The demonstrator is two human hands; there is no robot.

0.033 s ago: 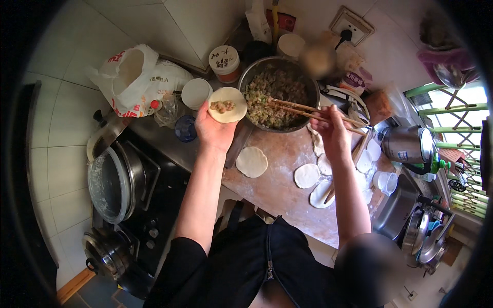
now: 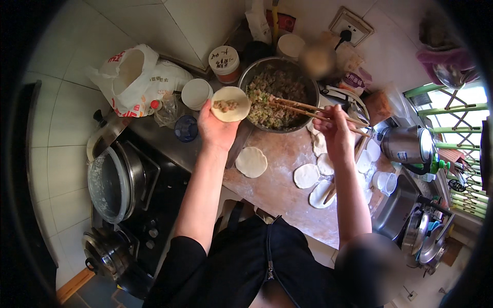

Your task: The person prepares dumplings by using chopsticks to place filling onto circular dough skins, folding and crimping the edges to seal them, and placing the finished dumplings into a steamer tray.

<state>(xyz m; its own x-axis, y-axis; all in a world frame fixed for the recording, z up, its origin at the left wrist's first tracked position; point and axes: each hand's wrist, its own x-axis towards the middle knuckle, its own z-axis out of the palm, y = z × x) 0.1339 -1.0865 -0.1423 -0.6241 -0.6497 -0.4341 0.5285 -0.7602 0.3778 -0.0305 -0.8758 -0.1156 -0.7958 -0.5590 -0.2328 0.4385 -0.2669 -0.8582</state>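
Note:
On the palm and fingers of my left hand (image 2: 218, 132) rests a round dumpling wrapper (image 2: 242, 108), its left rim under my thumb. A small dab of meat filling (image 2: 226, 106) lies on it. The wrapper is beside the left rim of a steel bowl (image 2: 255, 66). Chopped meat-and-green filling (image 2: 267, 105) partly fills that bowl. My right hand (image 2: 339, 131), to the right of the bowl, grips a pair of chopsticks (image 2: 303, 109); their tips are in the filling. Below, a flat wrapper (image 2: 251, 162) lies on the floured board (image 2: 272, 190).
More wrappers (image 2: 306, 176) lie under and around my right forearm, with a rolling pin (image 2: 329, 194) partly hidden by it. White tubs (image 2: 196, 93) stand behind my left hand. A stove with a lidded pot (image 2: 110, 185) is at left; a sink (image 2: 398, 205) is at right.
My left hand has shifted slightly right with the wrapper. The chopsticks have moved a little within the filling, and their rear ends have spread slightly.

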